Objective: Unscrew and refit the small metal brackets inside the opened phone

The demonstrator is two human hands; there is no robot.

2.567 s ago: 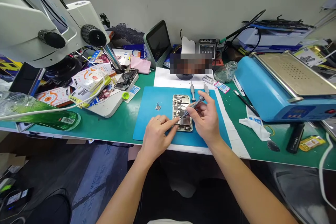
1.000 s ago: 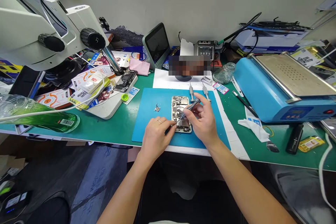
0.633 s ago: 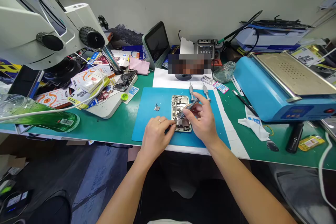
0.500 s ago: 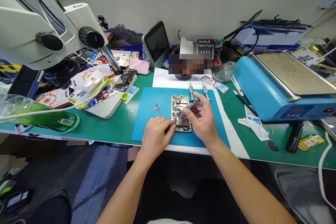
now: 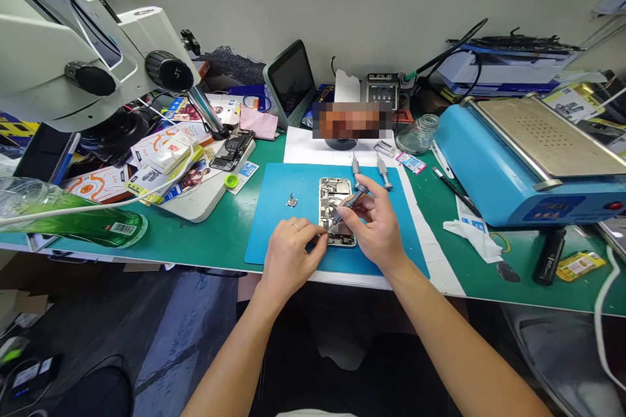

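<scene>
An opened phone point(image 5: 343, 187) lies on the blue mat point(image 5: 274, 234), its inner parts facing up. My right hand point(image 5: 375, 225) grips a grey screwdriver point(image 5: 356, 197), slanted so its tip meets the phone's lower left area. At that same edge is my left hand point(image 5: 295, 246), thumb and forefinger curled together by the screwdriver tip; whatever they may pinch is too small to make out. Left of the phone sits a small metal part point(image 5: 292, 200). Two more screwdrivers, a nearer one point(image 5: 356, 164) and another point(image 5: 383, 172), stand upright behind my right hand.
A microscope point(image 5: 122, 65) looms over the left side, with boxes and a second opened phone point(image 5: 233, 150) beneath it. A green bottle point(image 5: 88, 218) lies at the left. To the right are a blue heating machine point(image 5: 489, 169), a glass jar point(image 5: 418, 135) and a white tissue point(image 5: 472, 239).
My right hand has shifted very slightly with the screwdriver, whose tip stays at the phone's lower left. My left hand is almost unmoved.
</scene>
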